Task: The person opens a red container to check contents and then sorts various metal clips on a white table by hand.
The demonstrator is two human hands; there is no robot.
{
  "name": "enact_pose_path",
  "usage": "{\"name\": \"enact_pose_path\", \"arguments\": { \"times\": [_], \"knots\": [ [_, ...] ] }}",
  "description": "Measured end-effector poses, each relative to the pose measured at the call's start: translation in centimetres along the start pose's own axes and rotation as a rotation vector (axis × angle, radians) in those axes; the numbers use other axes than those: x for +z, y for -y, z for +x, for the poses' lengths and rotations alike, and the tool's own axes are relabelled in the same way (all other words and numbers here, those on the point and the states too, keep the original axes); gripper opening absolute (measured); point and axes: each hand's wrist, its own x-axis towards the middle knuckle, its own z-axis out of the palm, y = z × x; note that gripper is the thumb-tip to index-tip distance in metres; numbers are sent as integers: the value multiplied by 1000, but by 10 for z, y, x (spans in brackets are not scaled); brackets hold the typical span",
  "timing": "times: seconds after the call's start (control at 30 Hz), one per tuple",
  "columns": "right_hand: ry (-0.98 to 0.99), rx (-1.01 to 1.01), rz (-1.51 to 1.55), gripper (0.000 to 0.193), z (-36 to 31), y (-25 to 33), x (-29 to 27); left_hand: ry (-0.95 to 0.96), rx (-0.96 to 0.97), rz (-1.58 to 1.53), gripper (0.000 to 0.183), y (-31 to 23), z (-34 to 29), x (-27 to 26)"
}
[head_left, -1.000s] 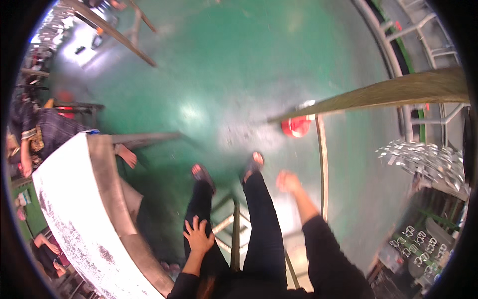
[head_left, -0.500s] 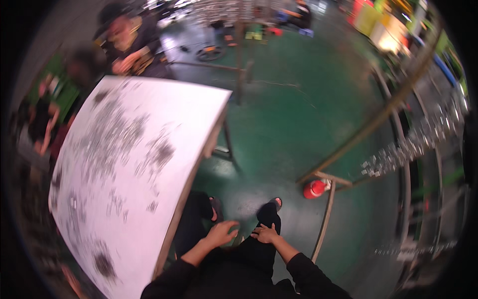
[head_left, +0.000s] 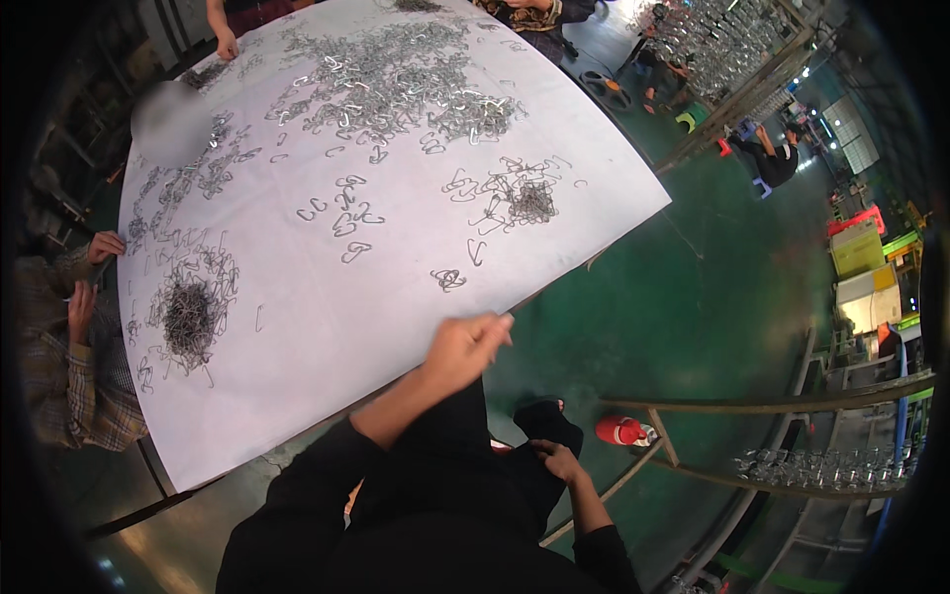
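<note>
At the near edge of the white table (head_left: 327,327), my left hand (head_left: 467,350) is curled; I cannot tell if it grasps something. Small wire clips (head_left: 448,280) lie just beyond; a careless sweep could push them off. My right hand (head_left: 561,461) is at my knee (head_left: 546,424), grip unclear.

A head-worn fisheye camera looks forward and down at close range, white-topped table (head_left: 297,366) left, green floor (head_left: 618,297) right.
</note>
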Motion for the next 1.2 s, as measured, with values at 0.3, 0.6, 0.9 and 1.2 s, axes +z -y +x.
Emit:
{"name": "enact_pose_path", "arguments": {
  "times": [0.3, 0.6, 0.9, 1.2],
  "knots": [
    [-123, 103, 39, 45, -21, 20, 7, -317, 231, 432, 20, 36, 104, -92],
    [-357, -120, 162, 27, 12, 104, -72, -461, 79, 31, 20, 67, 138, -99],
    [-717, -570, 64, 16, 80, 328, -130, -453, -34, -189, 20, 57, 144, -107],
    [-1120, -636, -504, 27, 166, 357, -153, -400, -79, -158, 19, 64, 155, -109]
  ]
}}
